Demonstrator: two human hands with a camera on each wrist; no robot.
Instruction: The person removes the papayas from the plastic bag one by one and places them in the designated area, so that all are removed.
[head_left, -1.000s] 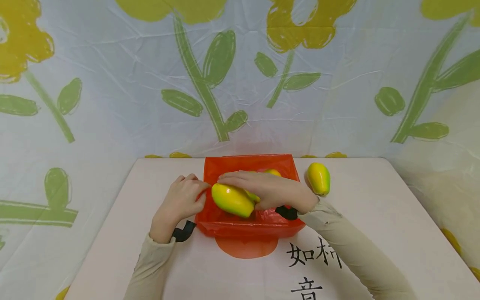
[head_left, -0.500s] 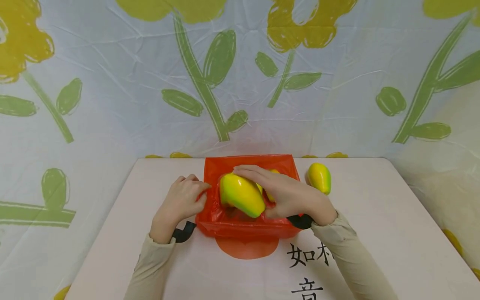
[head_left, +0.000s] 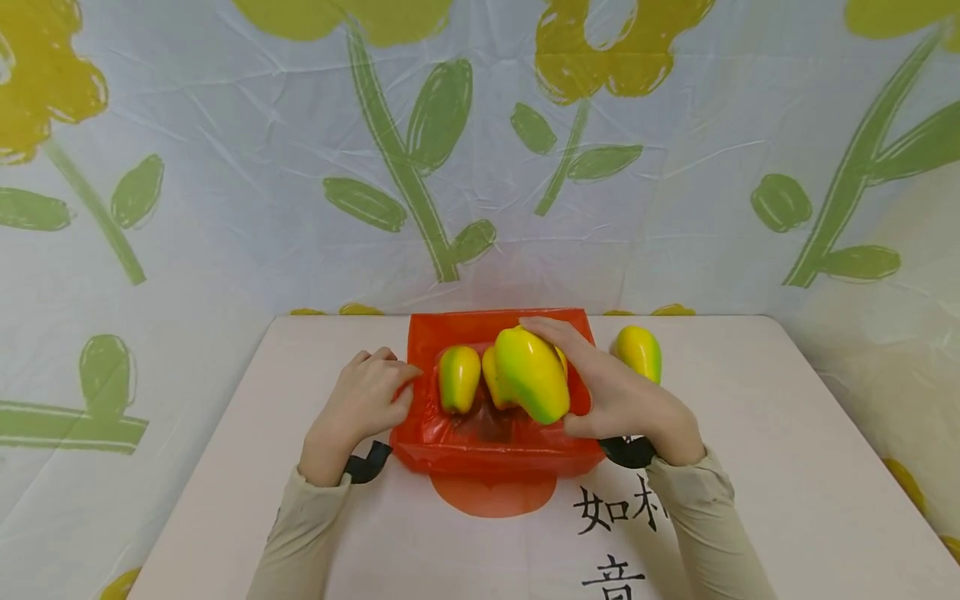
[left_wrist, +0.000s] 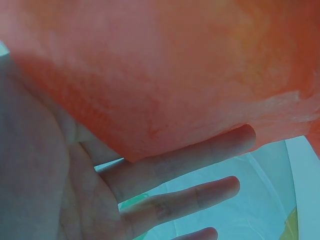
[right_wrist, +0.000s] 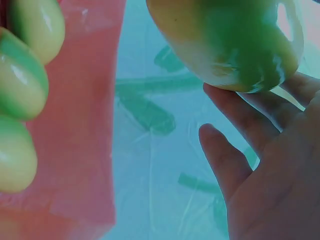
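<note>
In the head view, a yellow-green mango (head_left: 531, 375) is gripped by my right hand (head_left: 622, 392) over the right part of an open red plastic bag (head_left: 495, 458). Fingers lie along its far end and the thumb is at its near end. Several other mangoes are inside the bag, among them one mango (head_left: 459, 379) at the left and another mango (head_left: 492, 377) partly hidden by the held one. My left hand (head_left: 367, 396) holds the bag's left edge. In the left wrist view, red plastic (left_wrist: 165, 75) covers the thumb while the other fingers (left_wrist: 185, 160) extend below.
Another mango (head_left: 640, 352) lies on the pale table (head_left: 247, 467) right of the bag, partly behind my right hand. A flower-patterned cloth (head_left: 285, 167) hangs behind the table. Black characters (head_left: 603, 508) are printed on the near tabletop.
My right hand has lifted the mango and carried it rightward across the bag, uncovering the mangoes at the left and middle. My left hand has stayed at the bag's edge.
</note>
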